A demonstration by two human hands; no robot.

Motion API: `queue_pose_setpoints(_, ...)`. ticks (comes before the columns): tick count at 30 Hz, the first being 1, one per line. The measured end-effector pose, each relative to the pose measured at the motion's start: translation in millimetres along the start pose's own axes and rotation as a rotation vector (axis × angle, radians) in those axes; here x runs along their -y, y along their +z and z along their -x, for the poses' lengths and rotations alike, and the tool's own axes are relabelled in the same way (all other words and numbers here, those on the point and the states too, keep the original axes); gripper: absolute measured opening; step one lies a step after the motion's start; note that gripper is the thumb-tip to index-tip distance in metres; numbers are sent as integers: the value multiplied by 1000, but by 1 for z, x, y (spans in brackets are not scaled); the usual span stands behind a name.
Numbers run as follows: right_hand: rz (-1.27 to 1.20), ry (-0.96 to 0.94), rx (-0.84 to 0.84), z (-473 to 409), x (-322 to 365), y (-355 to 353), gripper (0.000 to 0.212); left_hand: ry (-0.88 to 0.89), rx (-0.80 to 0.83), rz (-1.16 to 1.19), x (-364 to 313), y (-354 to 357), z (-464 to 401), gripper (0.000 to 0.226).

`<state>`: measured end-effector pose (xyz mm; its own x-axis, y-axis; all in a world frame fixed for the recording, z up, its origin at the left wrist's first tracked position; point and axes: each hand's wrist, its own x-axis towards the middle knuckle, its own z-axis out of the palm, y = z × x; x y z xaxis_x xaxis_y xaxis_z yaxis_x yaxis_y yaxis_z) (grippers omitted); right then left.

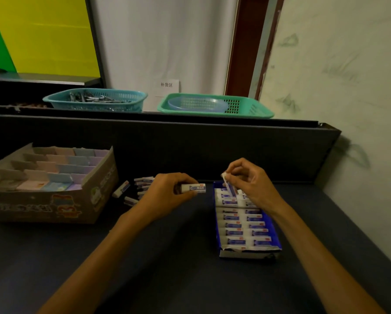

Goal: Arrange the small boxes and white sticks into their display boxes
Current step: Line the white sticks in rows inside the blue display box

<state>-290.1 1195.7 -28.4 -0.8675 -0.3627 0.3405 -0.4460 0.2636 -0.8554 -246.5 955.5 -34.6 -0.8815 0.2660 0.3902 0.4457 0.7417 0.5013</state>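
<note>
Dark table (190,268), two green baskets (95,99) on the ledge at top. Left hand (165,191) pinches a white stick (193,188) at centre; loose sticks (133,191) behind it. Right hand (251,180) pinches another stick (228,185), tilted, over the blue display box (246,223). Cardboard box (49,184) of pastel small boxes at left.

We see the cardboard box (54,196) at the table's (167,257) left, loose sticks (133,191) between it and the stick box (246,225) at right, two baskets (95,99) on the ledge behind.
</note>
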Motion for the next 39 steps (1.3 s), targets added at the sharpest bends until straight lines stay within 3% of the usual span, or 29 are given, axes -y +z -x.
queue_pose_setpoints(4,64,-10,64,3,-7,-14,13,-6,10,-6,-8,11,-10,31)
queue_pose_setpoints(17,81,79,164,10,-21,-47,38,0,31,-1,-27,39,-35,30)
queue_pose_setpoints(24,256,7,159,15,-23,-59,28,50,126,-60,-34,53,-43,32)
queue_pose_setpoints(30,332,-6,190,18,-29,-64,28,-30,193,-91,-32,65,-47,29)
queue_pose_setpoints(39,433,49,322,19,-34,-65,30,83,233,-242,-34,68,-42,28)
